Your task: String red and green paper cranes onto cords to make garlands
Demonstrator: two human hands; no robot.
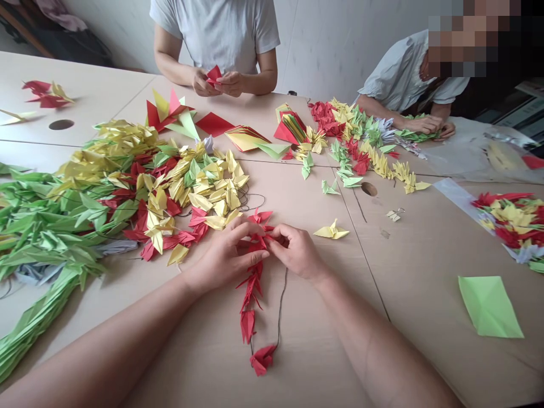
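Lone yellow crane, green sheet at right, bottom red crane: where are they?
Lone yellow crane (331, 232): head view, on its folded body.
Green sheet (491, 307): head view, middle of its creased surface.
Bottom red crane (262, 359): head view, on its folded paper.

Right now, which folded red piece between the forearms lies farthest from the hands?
The lowest red piece, where the dark string bends; the other red pieces lie above, nearer the left hand.

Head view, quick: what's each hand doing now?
Left hand: closed, holding red origami cranes.
Right hand: closed, pinching at the same cranes.
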